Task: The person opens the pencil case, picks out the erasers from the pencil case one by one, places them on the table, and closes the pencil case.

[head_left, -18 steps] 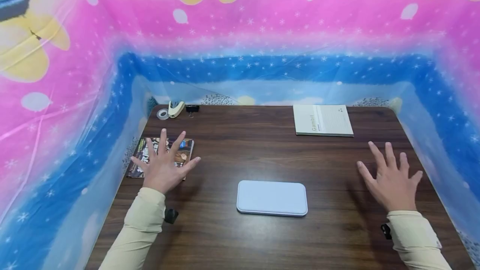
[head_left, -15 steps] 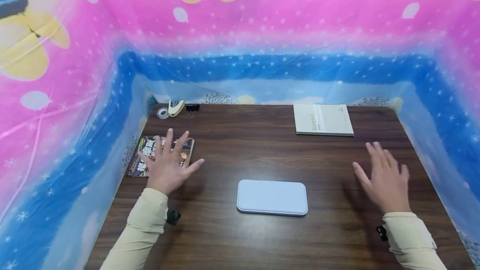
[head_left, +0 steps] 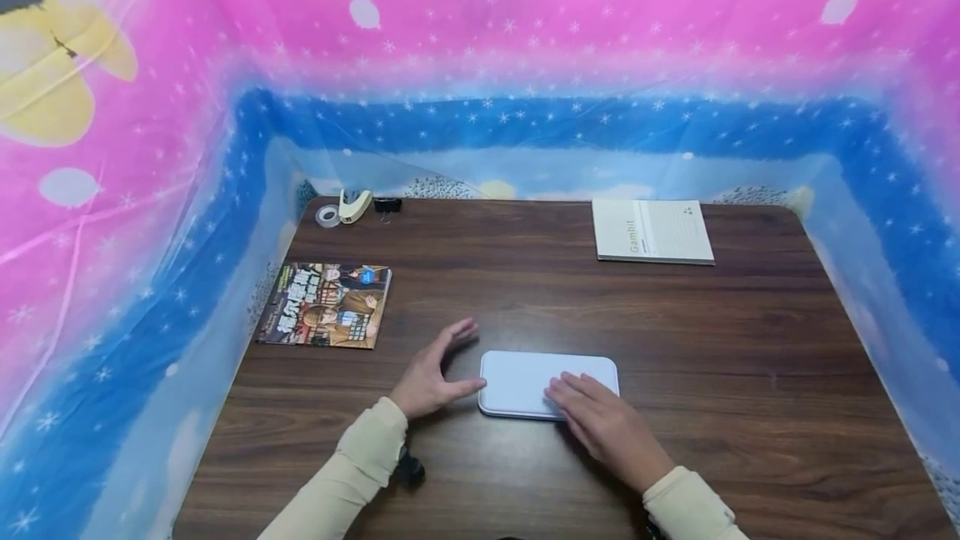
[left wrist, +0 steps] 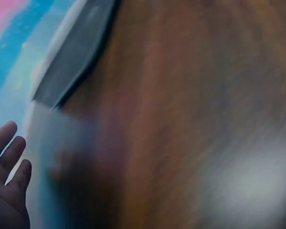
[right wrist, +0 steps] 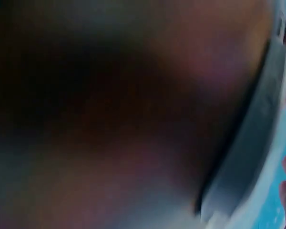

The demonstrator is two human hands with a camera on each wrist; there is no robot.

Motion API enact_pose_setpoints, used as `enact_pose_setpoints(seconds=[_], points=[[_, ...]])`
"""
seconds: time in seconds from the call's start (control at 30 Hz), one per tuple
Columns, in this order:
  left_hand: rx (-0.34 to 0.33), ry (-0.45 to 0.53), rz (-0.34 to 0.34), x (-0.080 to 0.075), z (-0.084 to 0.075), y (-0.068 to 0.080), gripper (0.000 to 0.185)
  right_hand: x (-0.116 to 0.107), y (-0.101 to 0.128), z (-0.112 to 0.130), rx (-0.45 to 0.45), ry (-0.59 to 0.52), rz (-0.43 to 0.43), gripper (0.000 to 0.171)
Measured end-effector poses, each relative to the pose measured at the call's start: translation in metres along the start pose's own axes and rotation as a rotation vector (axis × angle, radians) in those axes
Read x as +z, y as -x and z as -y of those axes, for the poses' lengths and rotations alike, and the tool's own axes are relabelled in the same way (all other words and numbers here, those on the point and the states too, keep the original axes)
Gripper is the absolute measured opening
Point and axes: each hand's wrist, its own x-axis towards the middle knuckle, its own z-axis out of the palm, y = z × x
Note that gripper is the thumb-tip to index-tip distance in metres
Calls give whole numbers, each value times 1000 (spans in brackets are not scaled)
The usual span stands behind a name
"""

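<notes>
Both hands are now converging on the pale blue case (head_left: 549, 384), which is lying flat near the front middle of the wooden table (head_left: 750, 340). Half a second ago the hands were spread wide apart, the left one over the comic book (head_left: 324, 304) and the right one out toward the table's right side; the case itself has not moved. The left hand (head_left: 433, 377) is now sitting just beside the case's left short edge, fingers straight and relaxed, thumb reaching toward that edge, gripping nothing; whether it is touching the case cannot be told. The right hand (head_left: 606, 425) is lying over the case's near right part, fingers extended flat on the lid and not curled round it. The comic book is now lying fully uncovered at the left. Judged from this inward move, the case is becoming the thing in hand, and a hold on it is not yet made. A white booklet (head_left: 651, 230) is resting at the far right; a tape roll (head_left: 327, 216), a stapler (head_left: 354, 205) and a binder clip (head_left: 387, 205) are sitting at the far left corner. Both wrist views are too blurred to add detail.
</notes>
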Motion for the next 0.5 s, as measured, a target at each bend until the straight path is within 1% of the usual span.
enact_pose_setpoints(seconds=[0.07,0.13,0.23,0.33,0.4,0.47,0.5], points=[[5,-27,34,9,2,0,99,7,1,5,11,6,65,38],[16,-68,61,16,2,-1,103,11,0,7,24,7,112,38],[40,-124,96,23,4,-3,111,14,-2,8,40,3,157,47],[90,-157,113,28,7,-5,116,14,-4,7,32,1,174,58],[117,-168,117,30,9,-6,118,15,-4,6,21,1,170,61],[140,-181,114,31,10,-7,117,14,-5,6,11,-2,162,61],[144,-187,114,31,11,-7,117,14,-5,5,2,0,155,57]])
